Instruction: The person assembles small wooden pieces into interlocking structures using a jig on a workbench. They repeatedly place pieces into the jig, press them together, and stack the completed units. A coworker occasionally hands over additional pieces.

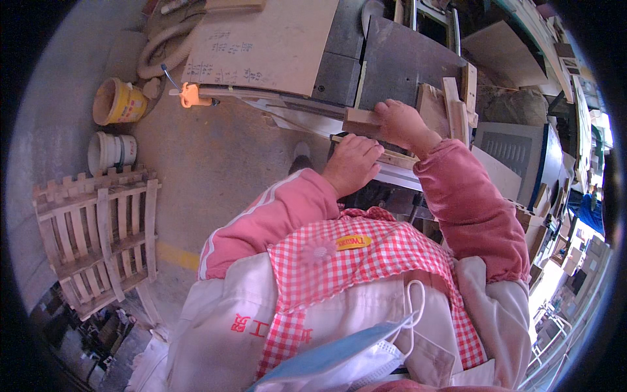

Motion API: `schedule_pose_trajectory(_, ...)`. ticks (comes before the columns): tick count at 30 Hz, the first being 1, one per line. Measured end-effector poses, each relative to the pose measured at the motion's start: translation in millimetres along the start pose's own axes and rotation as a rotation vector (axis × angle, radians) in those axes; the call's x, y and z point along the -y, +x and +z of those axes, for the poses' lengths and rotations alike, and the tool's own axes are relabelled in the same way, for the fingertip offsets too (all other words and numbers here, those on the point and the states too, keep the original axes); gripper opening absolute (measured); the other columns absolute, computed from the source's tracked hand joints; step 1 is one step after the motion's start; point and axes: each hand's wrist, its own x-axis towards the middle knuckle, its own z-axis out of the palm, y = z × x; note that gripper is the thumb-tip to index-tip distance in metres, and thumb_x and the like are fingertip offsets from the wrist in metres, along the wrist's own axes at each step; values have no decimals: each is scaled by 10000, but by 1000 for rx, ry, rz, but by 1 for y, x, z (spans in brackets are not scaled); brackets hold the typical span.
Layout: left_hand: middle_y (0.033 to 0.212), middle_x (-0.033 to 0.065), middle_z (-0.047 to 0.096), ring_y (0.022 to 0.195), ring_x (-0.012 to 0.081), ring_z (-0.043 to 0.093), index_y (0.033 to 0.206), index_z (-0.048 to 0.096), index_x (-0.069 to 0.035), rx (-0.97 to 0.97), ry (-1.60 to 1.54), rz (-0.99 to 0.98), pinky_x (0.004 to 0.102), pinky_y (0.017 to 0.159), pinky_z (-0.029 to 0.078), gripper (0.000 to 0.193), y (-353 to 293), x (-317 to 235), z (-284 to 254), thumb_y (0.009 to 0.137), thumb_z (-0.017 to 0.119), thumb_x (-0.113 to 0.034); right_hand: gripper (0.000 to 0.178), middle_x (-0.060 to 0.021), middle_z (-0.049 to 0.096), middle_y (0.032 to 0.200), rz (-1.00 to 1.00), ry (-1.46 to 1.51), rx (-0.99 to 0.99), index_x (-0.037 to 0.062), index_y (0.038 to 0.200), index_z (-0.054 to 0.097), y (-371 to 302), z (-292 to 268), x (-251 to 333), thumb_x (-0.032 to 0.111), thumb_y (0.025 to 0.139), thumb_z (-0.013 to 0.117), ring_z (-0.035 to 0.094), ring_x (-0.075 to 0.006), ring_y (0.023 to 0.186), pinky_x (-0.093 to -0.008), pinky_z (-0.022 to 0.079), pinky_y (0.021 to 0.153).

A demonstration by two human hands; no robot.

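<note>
My right hand (403,124) is closed on a short wooden block (362,121) at the front edge of a dark machine table (408,55). Just nearer to me, my left hand (354,163) has its fingers bent over a narrow wooden strip (397,158) that runs along that edge. The underside of the left hand's grip is hidden. Beyond the block, a thin pale strip (361,85) crosses the dark surface. Several wooden pieces (455,108) stand to the right of my right hand.
A large brown board (258,49) with handwriting covers the table's left part. An orange clamp-like fitting (191,95) sits at its corner. On the floor at left are a yellow bucket (127,102), a white bucket (112,152) and a wooden pallet (104,228). A grey vented panel (509,153) stands at right.
</note>
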Motion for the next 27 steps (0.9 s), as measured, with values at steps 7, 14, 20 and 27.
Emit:
schedule_pose_trajectory(7, 1065, 97, 586, 1026, 284, 553, 1051, 574, -72, -18, 0, 9, 436, 928, 402, 354, 0, 0, 0, 730, 666, -190, 196, -200, 623, 961, 6, 1, -147, 25, 950, 589, 8, -1, -15, 146, 797, 568, 611, -375, 957, -443, 497, 829)
schedule_pose_trajectory(14, 1067, 91, 581, 1028, 283, 553, 1041, 564, -80, -7, -2, -6, 439, 935, 401, 348, 1, -1, 0, 725, 671, -182, 184, -210, 608, 938, 20, 20, -85, 21, 926, 588, 9, 3, -13, 130, 781, 560, 609, -399, 907, -457, 494, 802)
schedule_pose_trajectory(20, 1060, 89, 579, 1024, 283, 554, 1045, 560, -85, -10, -17, 2, 442, 933, 404, 352, 2, -1, -1, 726, 675, -177, 166, -205, 616, 936, -43, -78, -140, 17, 927, 592, 22, -1, -29, 89, 796, 520, 617, -386, 900, -445, 501, 802)
schedule_pose_trajectory(27, 1058, 88, 568, 1025, 286, 548, 1050, 551, -82, 15, -11, -2, 441, 938, 398, 362, 3, -3, -4, 723, 682, -165, 201, -185, 615, 1008, 35, -59, -36, 24, 981, 597, 28, -10, -30, 80, 804, 519, 614, -376, 937, -440, 500, 817)
